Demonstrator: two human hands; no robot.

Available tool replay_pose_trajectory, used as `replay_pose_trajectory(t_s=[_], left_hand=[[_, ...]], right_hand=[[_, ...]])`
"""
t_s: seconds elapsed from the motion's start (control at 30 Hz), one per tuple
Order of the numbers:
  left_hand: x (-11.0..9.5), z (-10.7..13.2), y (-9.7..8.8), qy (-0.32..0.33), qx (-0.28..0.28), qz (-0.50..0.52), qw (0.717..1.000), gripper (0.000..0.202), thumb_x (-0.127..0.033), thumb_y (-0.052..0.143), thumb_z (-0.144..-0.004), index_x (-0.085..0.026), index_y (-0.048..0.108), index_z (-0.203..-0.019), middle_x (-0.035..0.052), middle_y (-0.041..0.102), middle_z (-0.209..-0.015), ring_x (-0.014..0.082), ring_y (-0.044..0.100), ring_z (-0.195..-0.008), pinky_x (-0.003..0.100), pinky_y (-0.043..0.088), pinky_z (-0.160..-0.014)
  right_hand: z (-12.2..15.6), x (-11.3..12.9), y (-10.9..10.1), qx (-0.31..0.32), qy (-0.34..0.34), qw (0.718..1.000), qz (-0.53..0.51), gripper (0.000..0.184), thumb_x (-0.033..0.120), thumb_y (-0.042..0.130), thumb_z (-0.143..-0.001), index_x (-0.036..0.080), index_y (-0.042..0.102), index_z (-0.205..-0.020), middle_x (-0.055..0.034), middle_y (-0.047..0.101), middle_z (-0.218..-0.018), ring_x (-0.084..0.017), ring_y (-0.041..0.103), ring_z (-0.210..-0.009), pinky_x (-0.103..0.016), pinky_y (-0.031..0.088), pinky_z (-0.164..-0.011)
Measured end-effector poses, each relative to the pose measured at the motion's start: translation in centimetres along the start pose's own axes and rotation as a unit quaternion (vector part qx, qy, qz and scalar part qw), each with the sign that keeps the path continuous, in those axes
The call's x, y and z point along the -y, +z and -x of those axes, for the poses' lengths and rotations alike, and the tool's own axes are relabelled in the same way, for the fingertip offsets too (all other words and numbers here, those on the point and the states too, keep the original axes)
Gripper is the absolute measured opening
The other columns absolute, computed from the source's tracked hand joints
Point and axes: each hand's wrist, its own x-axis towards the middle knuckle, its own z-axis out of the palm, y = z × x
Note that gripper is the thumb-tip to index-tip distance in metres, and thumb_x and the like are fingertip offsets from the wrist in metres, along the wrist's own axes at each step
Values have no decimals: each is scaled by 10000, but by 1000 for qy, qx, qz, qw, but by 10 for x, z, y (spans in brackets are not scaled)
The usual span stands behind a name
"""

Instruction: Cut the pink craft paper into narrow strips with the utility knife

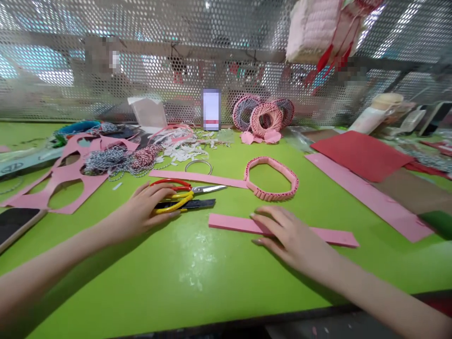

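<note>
My left hand [146,207] rests on the table with its fingers curled over a pair of scissors [208,189] with red and yellow handles. Beside the blades lies a flat black tool [203,204], partly hidden under the handles; its kind is unclear. A stack of pink strips [233,223] lies under my right hand [282,233], its fingers and thumb on either side of the stack. Beyond them is a pink ring with a pleated wall and dark red cord along its edge [271,195]. A long pink strip [208,179] runs left from this ring.
Finished woven rings [266,118] lean against the perforated metal screen [197,52]. White paper scraps [185,143], cord bundles [106,159] and a cut-out pink sheet [84,188] lie at left. Red sheets [360,153] are at right. A phone [16,223] lies at the left edge.
</note>
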Motion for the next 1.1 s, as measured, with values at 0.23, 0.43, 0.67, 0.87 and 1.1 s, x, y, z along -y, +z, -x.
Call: replay_pose_trajectory(t_s=[0.23, 0.43, 0.67, 0.87, 1.1], left_hand=[[-4, -3, 3, -3, -9, -25, 1000, 448, -589, 450, -885, -220, 602, -1088, 116, 668, -1185, 333, 578, -1152, 593, 171, -1127], [1, -12, -9, 5, 43, 10, 999, 439, -569, 464, -870, -207, 576, -1090, 121, 641, -1206, 286, 582, -1099, 424, 428, -976], [-5, -24, -34, -67, 80, 16, 994, 351, -461, 479, -743, -194, 592, -939, 99, 694, -941, 280, 640, -868, 378, 500, -783], [-19, -10, -48, -109, 98, 40, 988, 388, -392, 451, -775, -147, 578, -1047, 114, 685, -1006, 298, 640, -895, 376, 502, -767], [-43, 23, -62, -173, 36, 186, 967, 412, -516, 451, -843, -238, 572, -1122, 47, 668, -1174, 283, 625, -1034, 318, 498, -828]], right_hand=[[-5, -2, 4, 8, -13, 1000, -2, 175, 152, 373, -990, 138, 546, -978, -136, 609, -933, -258, 588, -830, -430, 518, -723], [-6, -1, -2, 42, 36, 995, -85, 57, 122, 458, -947, 177, 467, -933, -83, 589, -878, -215, 561, -764, -369, 503, -673], [-4, 10, 0, 20, -32, 997, -60, 187, 54, 371, -946, 138, 535, -978, -142, 629, -991, -248, 590, -907, -425, 525, -794], [1, 17, 7, 51, -76, 996, -8, 322, 259, 452, -994, 99, 547, -1258, -204, 584, -1301, -334, 548, -1197, -526, 480, -994], [3, 23, 7, 143, -55, 987, -47, 460, 369, 433, -1004, 156, 487, -1408, -214, 387, -1512, -372, 357, -1393, -590, 354, -1094]])
